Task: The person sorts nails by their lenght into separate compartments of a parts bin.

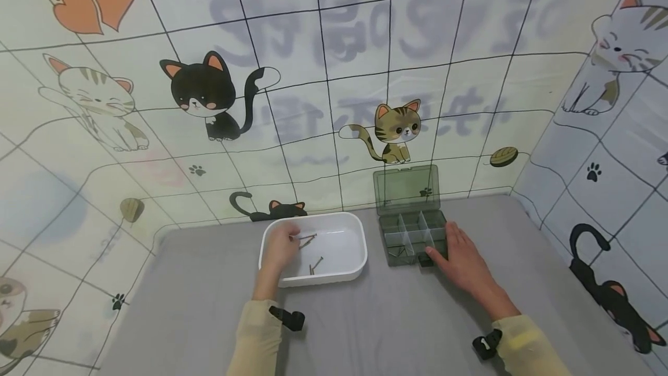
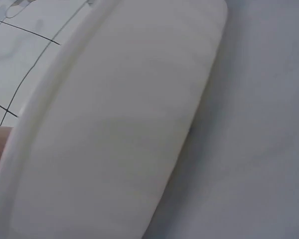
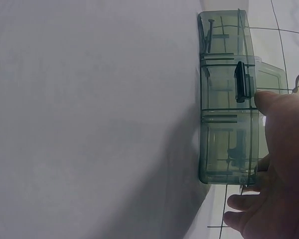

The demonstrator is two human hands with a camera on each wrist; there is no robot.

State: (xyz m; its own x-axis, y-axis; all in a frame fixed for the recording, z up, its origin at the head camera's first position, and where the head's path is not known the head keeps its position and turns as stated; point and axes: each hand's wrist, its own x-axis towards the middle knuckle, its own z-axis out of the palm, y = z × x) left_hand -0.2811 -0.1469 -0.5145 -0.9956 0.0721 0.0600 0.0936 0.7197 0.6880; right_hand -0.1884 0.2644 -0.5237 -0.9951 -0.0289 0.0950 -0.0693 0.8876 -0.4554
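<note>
The left hand dips into the white tray, beside loose screws — whether it pinches one, I cannot tell. The right hand, well apart, grips the front right corner of the green box, lid raised. The box stands right of the tray on the surface.

Thin brownish screws lie loosely scattered inside a shallow white oblong tray. Right of it sits a translucent green box, divided into compartments, lid raised; its near-left compartment holds screws.
</note>
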